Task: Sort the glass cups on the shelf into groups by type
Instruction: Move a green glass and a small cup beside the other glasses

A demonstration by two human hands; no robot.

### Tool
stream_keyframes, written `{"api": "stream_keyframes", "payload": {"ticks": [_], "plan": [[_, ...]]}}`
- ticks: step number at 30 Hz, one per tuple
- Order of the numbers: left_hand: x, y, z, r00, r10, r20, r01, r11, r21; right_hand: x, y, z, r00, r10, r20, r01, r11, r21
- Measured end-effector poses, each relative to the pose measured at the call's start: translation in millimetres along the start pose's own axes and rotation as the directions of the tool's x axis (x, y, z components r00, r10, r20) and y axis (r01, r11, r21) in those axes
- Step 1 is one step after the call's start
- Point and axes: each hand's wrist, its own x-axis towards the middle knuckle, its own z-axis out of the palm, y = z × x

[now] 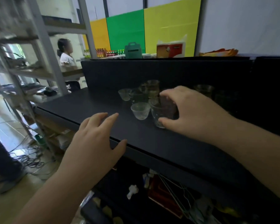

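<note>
A black shelf [90, 107] carries a cluster of clear glass cups. My right hand [189, 110] wraps around a straight-sided tumbler [162, 113], thumb at its base and fingers over its rim. Just left of it stands a small flared cup [140, 110]. Another small flared cup [124, 94] sits further back left, beside a wider glass [138, 96] and a tall amber-tinted glass [153, 88]. One more tall glass [204, 91] stands in the dark at the right. My left hand [95, 139] lies flat on the shelf's front edge, fingers spread, holding nothing.
A black back wall [152, 70] closes the shelf behind the cups. Grey metal racks [44, 39] stand to the left, with a person [66, 57] beyond them. Cables [27, 156] lie on the floor. Clutter fills the lower shelf [160, 191].
</note>
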Motion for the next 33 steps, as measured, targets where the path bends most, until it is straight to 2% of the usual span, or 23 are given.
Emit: {"api": "stream_keyframes", "payload": {"ticks": [4, 10, 13, 17, 22, 25, 29, 33], "plan": [[38, -37, 6, 0.999, -0.029, -0.039, 0.028, 0.999, -0.035, 61, -6, 10, 1.000, -0.014, -0.026, 0.014, 1.000, 0.007], [92, -81, 36, 1.000, -0.010, -0.004, 0.009, 0.993, -0.121, 120, -13, 43, 0.999, 0.025, 0.042, -0.023, 0.999, -0.045], [129, -102, 52, 0.999, 0.046, 0.007, -0.044, 0.987, -0.152, 142, -16, 54, 0.995, 0.087, 0.054, -0.080, 0.989, -0.127], [182, -131, 77, 0.984, 0.146, 0.099, -0.122, 0.968, -0.220, 164, -22, 67, 0.970, 0.237, 0.061, -0.220, 0.953, -0.206], [257, -150, 110, 0.935, 0.316, 0.162, -0.263, 0.923, -0.282, 196, -34, 88, 0.876, 0.457, 0.154, -0.385, 0.856, -0.346], [296, -150, 126, 0.885, 0.379, 0.271, -0.297, 0.907, -0.300, 213, -41, 102, 0.819, 0.542, 0.187, -0.444, 0.806, -0.392], [327, -141, 141, 0.784, 0.436, 0.442, -0.329, 0.895, -0.301, 226, -49, 117, 0.779, 0.612, 0.136, -0.502, 0.739, -0.450], [335, -141, 157, 0.753, 0.495, 0.433, -0.378, 0.865, -0.330, 230, -52, 124, 0.735, 0.670, 0.102, -0.564, 0.688, -0.456]]}}
